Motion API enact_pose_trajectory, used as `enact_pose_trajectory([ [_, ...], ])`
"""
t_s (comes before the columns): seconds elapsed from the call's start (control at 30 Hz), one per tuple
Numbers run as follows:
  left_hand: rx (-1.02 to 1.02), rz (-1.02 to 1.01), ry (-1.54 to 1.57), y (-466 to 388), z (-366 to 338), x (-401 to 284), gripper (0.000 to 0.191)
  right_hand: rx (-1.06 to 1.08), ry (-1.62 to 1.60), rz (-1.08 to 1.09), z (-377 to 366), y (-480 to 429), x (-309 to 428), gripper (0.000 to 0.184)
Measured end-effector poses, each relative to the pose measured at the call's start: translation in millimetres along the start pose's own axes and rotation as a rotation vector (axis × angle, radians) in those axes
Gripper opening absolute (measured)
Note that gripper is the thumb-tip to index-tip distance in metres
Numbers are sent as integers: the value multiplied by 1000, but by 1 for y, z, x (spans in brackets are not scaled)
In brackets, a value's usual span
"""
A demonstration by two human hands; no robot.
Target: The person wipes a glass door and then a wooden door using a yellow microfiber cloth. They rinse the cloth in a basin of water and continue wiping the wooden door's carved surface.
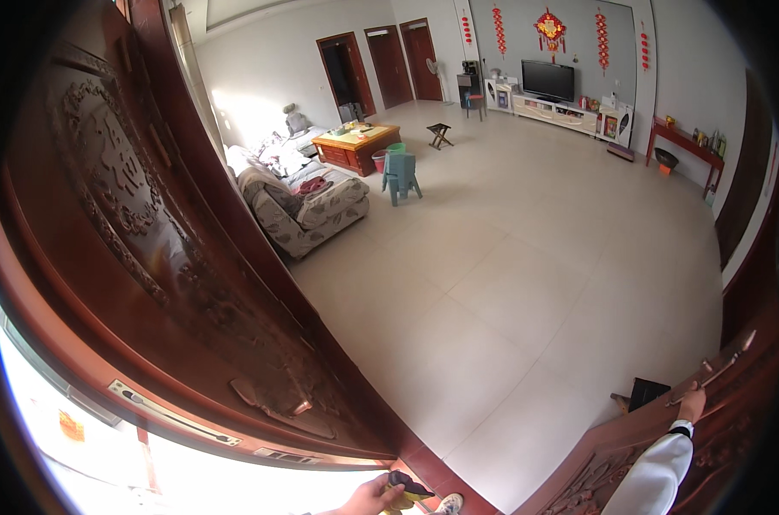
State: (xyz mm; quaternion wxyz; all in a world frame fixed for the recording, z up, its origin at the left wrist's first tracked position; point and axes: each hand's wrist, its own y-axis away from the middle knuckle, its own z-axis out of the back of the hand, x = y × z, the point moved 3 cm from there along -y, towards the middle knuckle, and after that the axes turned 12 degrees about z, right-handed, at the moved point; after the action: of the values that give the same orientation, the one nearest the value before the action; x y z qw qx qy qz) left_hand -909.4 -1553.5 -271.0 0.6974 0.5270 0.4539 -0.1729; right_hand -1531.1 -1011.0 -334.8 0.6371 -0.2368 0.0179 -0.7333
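Note:
My left hand [367,497] is at the bottom edge of the view, its fingers closed on a yellow and dark cloth [407,492]. Beside the cloth, the toe of a shoe [451,503] shows over the dark red threshold [430,462]. On the right, my right hand [692,405], in a white sleeve, grips the metal handle [728,368] of a carved brown door leaf [599,473]. A second carved door leaf [190,257] stands on the left, with a lock plate [174,412] along its edge and a handle [302,407].
Tiled floor [492,290] spreads beyond the threshold. At left are a floral sofa [325,215], stacked plastic stools [400,175] and a wooden coffee table [357,151]. A folding stool [439,136] and a television cabinet [550,114] stand farther back. Behind the right leaf is a black object [647,393].

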Motion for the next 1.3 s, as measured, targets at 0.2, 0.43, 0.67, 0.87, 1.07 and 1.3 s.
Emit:
enact_pose_trajectory([
  [0.2, -3, 9, -1, 17, 13, 8, 28, 49, -41, 45, 8, 61, 122, 42],
  [0.43, -25, -80, -237, 47, 53, 31, 28, 102, -142, 167, 22, 185, 274, 34],
  [0.67, 226, -102, 65, 67, 74, 90, 25, 18, -290, 558, 110, 337, 335, 55],
  [0.87, 207, -267, -87, 82, 45, 83, 24, -209, -221, 803, 182, 354, 329, 41],
  [1.07, 311, -333, -64, 76, -2, 38, 21, -214, -29, 752, 205, 331, 320, 30],
  [1.3, 334, -376, 10, 56, -45, 8, 20, -128, -21, 747, 210, 340, 320, 33],
])
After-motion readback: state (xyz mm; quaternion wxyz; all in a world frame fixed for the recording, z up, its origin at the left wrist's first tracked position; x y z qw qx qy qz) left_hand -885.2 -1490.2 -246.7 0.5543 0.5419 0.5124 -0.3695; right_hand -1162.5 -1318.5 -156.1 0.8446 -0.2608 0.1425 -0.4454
